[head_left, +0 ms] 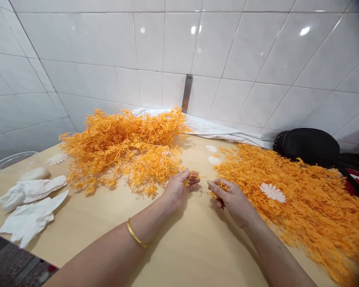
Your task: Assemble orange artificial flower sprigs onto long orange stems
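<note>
Left hand: the left hand (176, 191) sits over the bare tabletop, just beside the left pile, wearing a gold bangle (134, 233) on the wrist.
Left fingers: the fingers (194, 179) curl in, closed with the thumb on a small orange sprig (192, 175).
Right hand: the right hand (231, 201) sits near the left hand, a narrow gap between them, at the edge of the right spread.
Right fingers: the fingertips (212, 185) press together on a second orange sprig (219, 186), clamping it.
Sprigs: 1 tangled orange heap (122, 147) lies left of the hands; 1 wide orange mass (296, 203) covers the table's right side and runs over its front edge.
Flower shapes: 4 white daisy-like cutouts lie about; 1 (272, 192) sits on the right mass, 2 (212, 153) lie beyond the hands, 1 (56, 158) lies at left.
Container: a clear glass bowl (14, 161) stands at the far left; a white lump (34, 173) touches it, and I cannot tell whether it is inside.
Also on the table: 2 crumpled white gloves (30, 207) lie at left; a black bag (306, 145) rests at right.
Behind: a white cloth (209, 127) lines the join of the table and the white tiled wall (227, 48), beneath a metal bracket (187, 92).
</note>
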Demonstrator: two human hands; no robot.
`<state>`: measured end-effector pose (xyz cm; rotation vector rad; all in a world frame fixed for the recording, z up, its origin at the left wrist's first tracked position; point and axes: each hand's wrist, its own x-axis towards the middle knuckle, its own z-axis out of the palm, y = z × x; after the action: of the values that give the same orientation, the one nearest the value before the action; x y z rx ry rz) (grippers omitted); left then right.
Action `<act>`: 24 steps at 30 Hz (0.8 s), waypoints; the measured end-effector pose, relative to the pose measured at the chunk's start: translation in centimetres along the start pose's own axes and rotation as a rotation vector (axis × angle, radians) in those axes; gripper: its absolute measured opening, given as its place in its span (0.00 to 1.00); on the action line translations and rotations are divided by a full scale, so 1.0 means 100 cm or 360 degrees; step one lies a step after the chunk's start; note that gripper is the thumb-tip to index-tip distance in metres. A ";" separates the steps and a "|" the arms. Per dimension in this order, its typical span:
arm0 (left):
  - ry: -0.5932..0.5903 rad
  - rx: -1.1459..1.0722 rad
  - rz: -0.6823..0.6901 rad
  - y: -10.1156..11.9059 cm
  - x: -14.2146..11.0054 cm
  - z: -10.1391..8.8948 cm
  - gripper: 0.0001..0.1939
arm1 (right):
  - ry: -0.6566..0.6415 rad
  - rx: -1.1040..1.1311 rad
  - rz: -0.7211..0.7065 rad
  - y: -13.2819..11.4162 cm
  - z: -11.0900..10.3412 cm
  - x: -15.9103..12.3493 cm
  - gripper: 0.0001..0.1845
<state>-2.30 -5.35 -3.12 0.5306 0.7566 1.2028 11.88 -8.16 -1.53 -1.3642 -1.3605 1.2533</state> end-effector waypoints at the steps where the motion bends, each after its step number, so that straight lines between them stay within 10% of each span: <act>1: 0.0001 -0.0056 -0.0019 -0.001 0.000 0.000 0.09 | -0.0056 0.0033 0.0030 -0.001 0.006 -0.002 0.17; 11: -0.0362 0.0116 -0.0360 -0.015 -0.004 0.005 0.20 | -0.0081 0.0498 0.0097 0.003 0.040 -0.003 0.15; 17: -0.0105 0.0033 -0.0177 -0.015 0.003 0.005 0.14 | -0.0162 0.0055 -0.0119 -0.012 0.037 -0.011 0.14; 21: 0.0042 -0.0016 -0.0129 -0.007 0.004 0.009 0.19 | -0.0685 -0.0331 -0.0220 -0.038 0.037 -0.033 0.11; 24: -0.0074 0.0150 -0.0162 -0.005 0.001 0.009 0.20 | -0.0185 -0.0569 -0.0340 -0.047 0.017 -0.035 0.12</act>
<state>-1.30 -5.39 -2.90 0.5891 0.7944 1.0614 9.62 -11.36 3.15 -1.3518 -1.8265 0.9912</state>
